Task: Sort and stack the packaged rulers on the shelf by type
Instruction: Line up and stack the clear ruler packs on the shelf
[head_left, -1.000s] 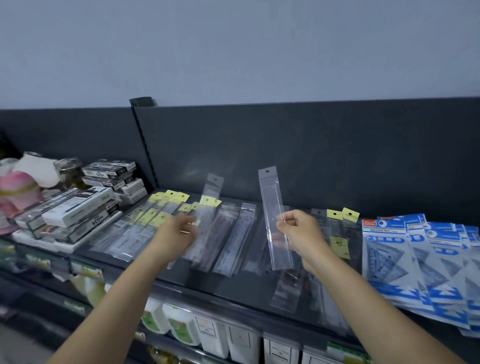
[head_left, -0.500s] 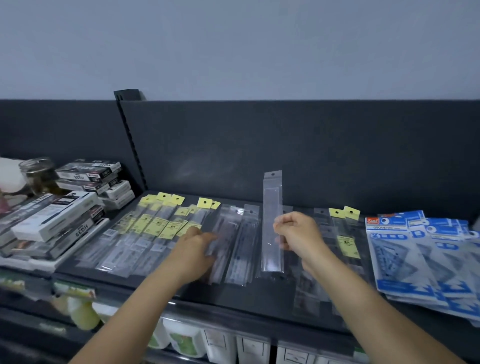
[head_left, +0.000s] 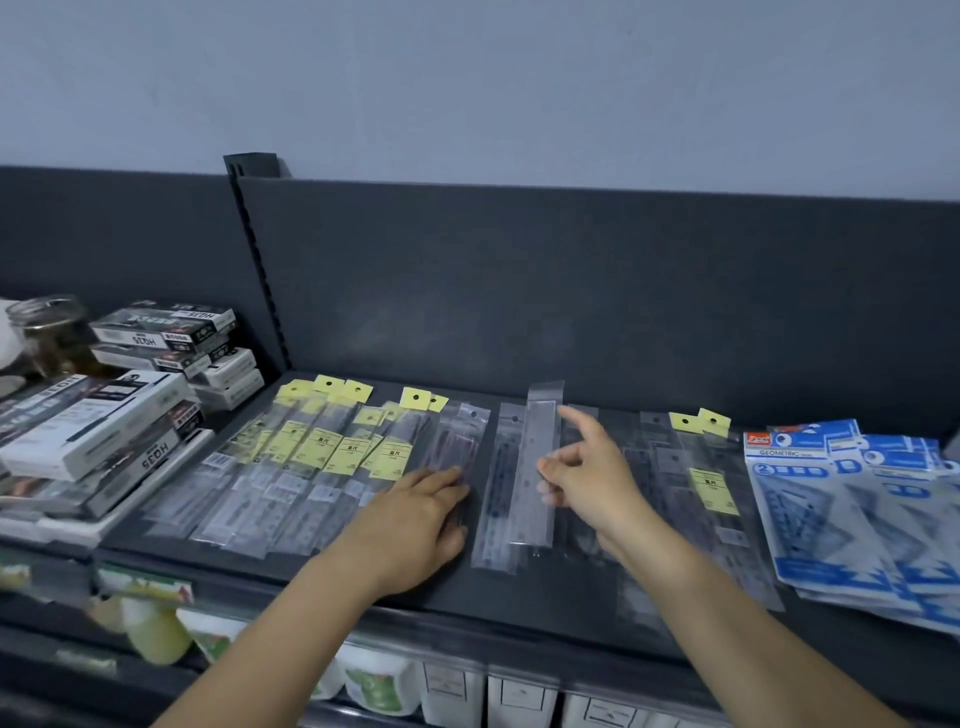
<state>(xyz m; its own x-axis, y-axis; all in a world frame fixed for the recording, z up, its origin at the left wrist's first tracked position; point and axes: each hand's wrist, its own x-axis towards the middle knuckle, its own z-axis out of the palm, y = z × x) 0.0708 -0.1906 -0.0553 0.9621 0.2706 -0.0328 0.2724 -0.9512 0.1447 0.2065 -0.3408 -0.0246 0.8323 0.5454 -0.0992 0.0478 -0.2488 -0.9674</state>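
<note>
Clear plastic-sleeved ruler (head_left: 540, 431): noted centre frame, lying on matching sleeve (head_left: 497, 499) on dark shelf (head_left: 519, 597). Left hand (head_left: 415, 519) flat on neighbouring sleeves (head_left: 460, 441); right hand (head_left: 587, 483) loose, gripping nothing. Recommended squaring edges before stacking.

I've got the R hand (head_left: 592, 483) letting go: fingers spread now, and the clear ruler pack (head_left: 540, 447) it held up lies flat. L hand (head_left: 415, 525) came down, palm flat on pkgs just left of that pack.
</note>
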